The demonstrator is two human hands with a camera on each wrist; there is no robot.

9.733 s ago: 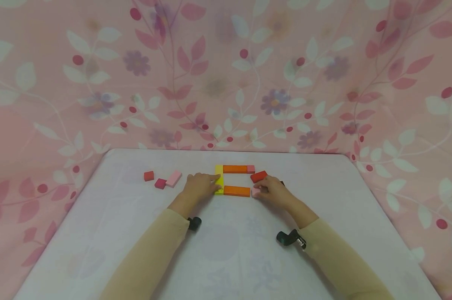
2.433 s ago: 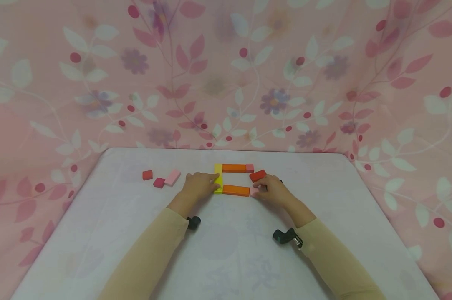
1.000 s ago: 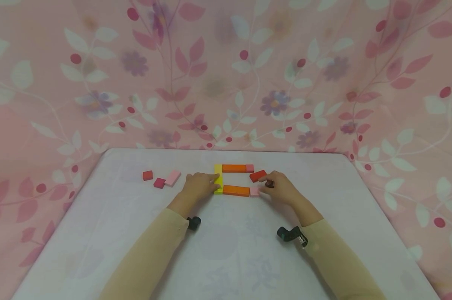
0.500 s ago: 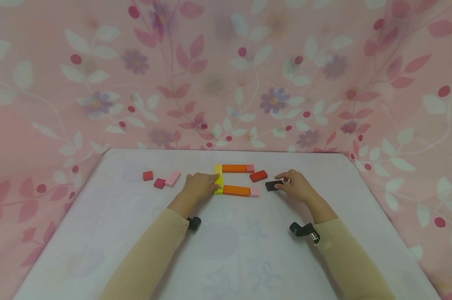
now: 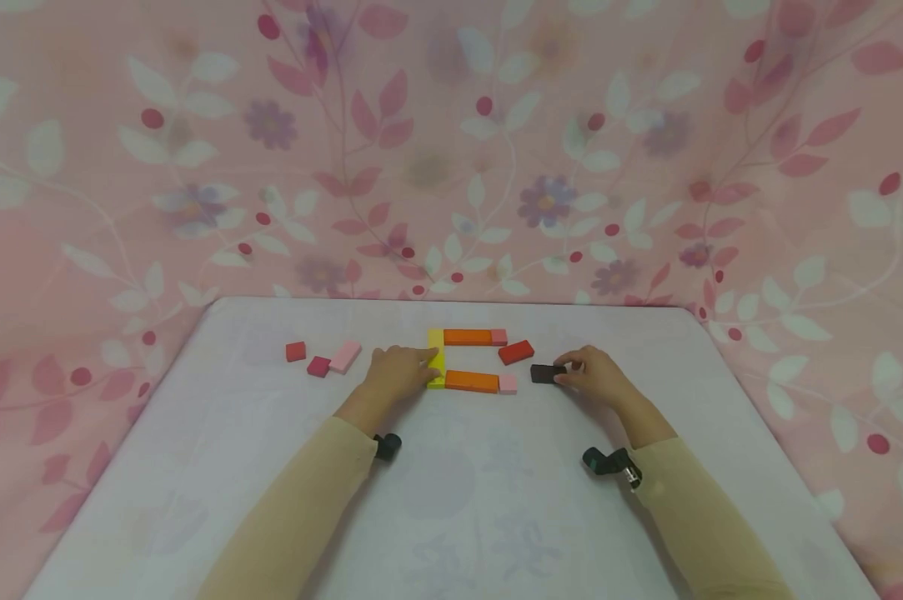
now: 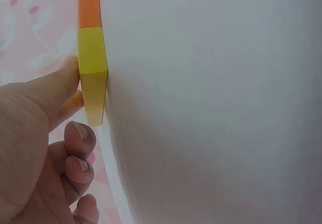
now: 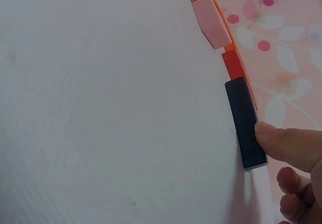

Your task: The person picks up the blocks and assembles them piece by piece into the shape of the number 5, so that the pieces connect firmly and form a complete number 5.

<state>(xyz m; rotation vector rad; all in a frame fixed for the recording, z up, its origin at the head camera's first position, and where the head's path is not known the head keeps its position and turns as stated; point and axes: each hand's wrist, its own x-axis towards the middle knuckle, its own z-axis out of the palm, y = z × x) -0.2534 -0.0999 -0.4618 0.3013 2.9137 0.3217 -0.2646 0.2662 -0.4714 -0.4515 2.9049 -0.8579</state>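
My left hand touches the left side of a yellow block with extended index finger and thumb; its other fingers curl loosely below, as the left wrist view shows. Two orange blocks run rightward from the yellow block's ends. At the right end of each sits a small pink block; the near one leaves a thin gap. My right hand pinches the right end of a black block between thumb and index finger, the block lying flat on the table.
Between the pink blocks and the black one, a red block lies at a slant. Left of my left hand are a long pink block, a dark pink block and a small red block. A patterned curtain borders the table's back edge.
My right hand has let go of the near small pink block, which now stands closer to the orange one, and moved right to grip the black block. The left hand has stayed put.
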